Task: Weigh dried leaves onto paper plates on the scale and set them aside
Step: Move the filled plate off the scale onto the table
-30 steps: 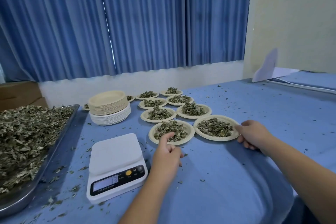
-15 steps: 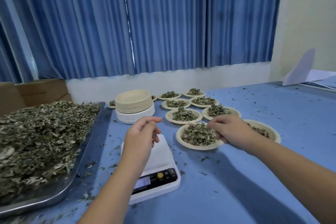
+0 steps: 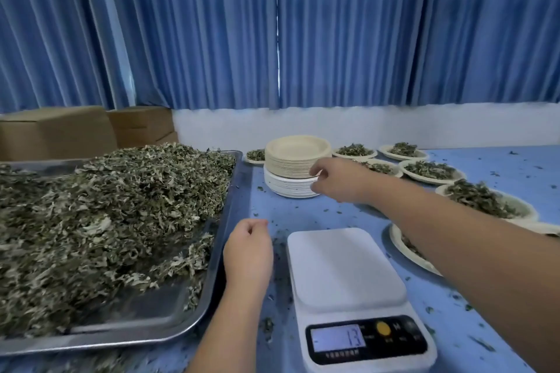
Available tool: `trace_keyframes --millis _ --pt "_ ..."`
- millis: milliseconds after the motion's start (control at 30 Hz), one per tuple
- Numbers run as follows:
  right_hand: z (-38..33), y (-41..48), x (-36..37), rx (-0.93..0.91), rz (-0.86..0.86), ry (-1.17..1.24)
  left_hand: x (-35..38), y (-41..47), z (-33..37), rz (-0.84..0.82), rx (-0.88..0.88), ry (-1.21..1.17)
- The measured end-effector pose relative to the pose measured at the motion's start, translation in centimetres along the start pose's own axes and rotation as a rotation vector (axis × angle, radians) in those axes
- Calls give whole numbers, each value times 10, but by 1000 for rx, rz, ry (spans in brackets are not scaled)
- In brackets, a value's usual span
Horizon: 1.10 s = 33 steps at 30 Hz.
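Note:
A white digital scale (image 3: 345, 269) sits in front of me with nothing on its platform; its display shows 13. Behind it stands a stack of empty paper plates (image 3: 295, 154), tan ones on top of white ones. My right hand (image 3: 338, 180) reaches to the stack's right side, fingers and thumb spread apart against the plate edges. My left hand (image 3: 248, 251) hovers between the scale and the metal tray (image 3: 222, 233), loosely curled and holding nothing. The tray holds a big heap of dried leaves (image 3: 106, 209).
Several filled plates lie to the right, among them a near plate (image 3: 485, 201) and a far plate (image 3: 430, 169); another plate (image 3: 407, 250) is partly hidden under my right forearm. Cardboard boxes (image 3: 60, 130) stand behind the tray. Leaf crumbs litter the blue tabletop (image 3: 454, 306).
My view has swung left. My right hand left the filled plates and moved to the empty-plate stack. My left hand dropped down beside the scale.

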State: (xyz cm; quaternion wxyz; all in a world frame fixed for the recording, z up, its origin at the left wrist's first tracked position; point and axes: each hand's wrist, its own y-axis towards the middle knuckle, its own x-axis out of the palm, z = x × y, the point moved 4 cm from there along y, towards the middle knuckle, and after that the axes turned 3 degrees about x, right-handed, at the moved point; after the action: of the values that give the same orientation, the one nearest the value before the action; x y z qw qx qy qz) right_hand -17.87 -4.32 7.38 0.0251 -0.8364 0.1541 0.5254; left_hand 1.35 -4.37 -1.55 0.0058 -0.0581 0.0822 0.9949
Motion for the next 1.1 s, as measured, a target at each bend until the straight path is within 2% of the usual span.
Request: trace_keyframes --millis 67,167,333,400,500,600,767,967,1100 --pt "-9 26 -8 -54 78 -123 3 2 -2 -8 -13 17" --pt "-19 60 -14 -82 99 -205 8 2 -3 -33 -12 78" --pt "-15 88 5 68 -129 -211 11 0 0 -53 0 121" --pt "-14 91 12 78 -157 -246 10 1 0 -56 -14 123" --pt "-17 95 7 27 -38 -310 10 2 -1 -60 -33 98" --pt "-16 97 -4 6 65 -250 11 1 -1 -70 -25 116" --pt "-12 93 -9 -4 60 -183 14 -1 -1 -98 -16 135" --pt "-15 94 -8 -35 121 -266 14 -3 0 -107 -1 157" --pt "-12 98 -13 -9 147 -176 14 -3 2 -112 1 163"
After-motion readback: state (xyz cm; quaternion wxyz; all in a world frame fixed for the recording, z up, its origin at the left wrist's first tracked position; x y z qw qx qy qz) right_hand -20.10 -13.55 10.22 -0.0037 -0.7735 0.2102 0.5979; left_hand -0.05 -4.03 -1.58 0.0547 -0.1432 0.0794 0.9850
